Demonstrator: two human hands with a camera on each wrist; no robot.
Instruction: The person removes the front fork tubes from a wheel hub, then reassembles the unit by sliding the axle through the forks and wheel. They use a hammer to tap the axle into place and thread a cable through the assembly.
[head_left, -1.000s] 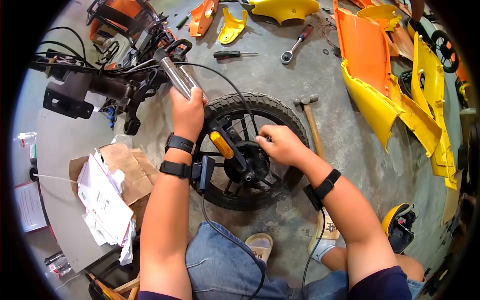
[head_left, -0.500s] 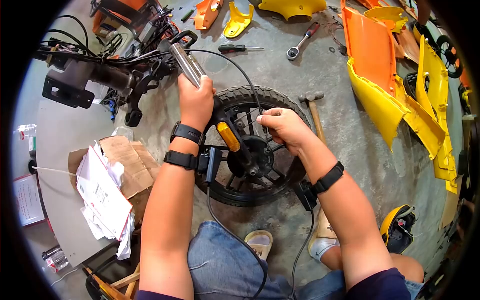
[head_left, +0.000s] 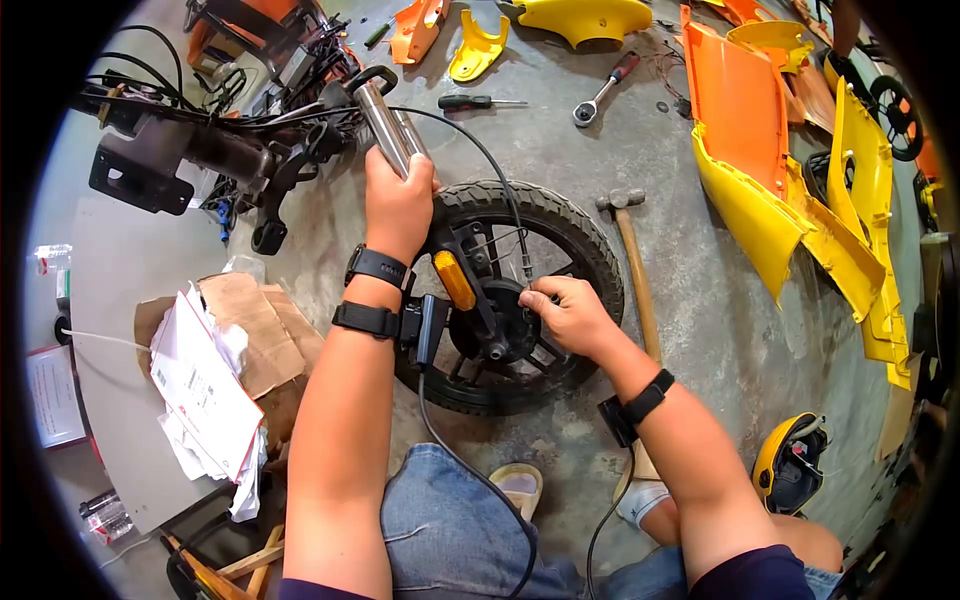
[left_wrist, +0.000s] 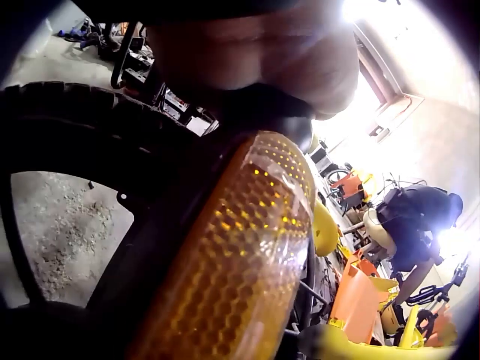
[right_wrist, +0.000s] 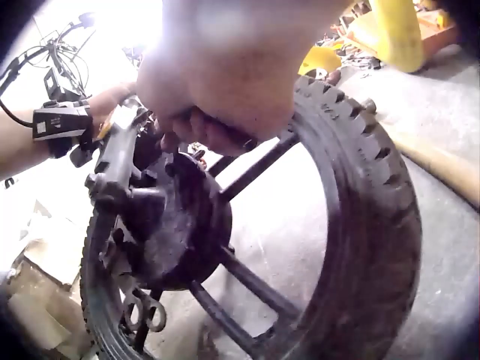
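The left hand grips the silver fork tubes just above the black wheel. An amber reflector on the fork leg lies below that hand; it fills the middle of the left wrist view. By the hub, the right hand has thumb and fingers pinched at the lower end of a black cable. In the right wrist view the right hand is curled over the hub, hiding what its fingertips hold.
A hammer lies right of the wheel. Beyond it are a screwdriver, a ratchet and orange and yellow panels. The dark frame stands at left, near papers and cardboard. A yellow helmet is at lower right.
The right hand first rose with the cable end away from the hub, then came back down beside it. The left hand kept its grip while the fork and wheel shifted slightly.
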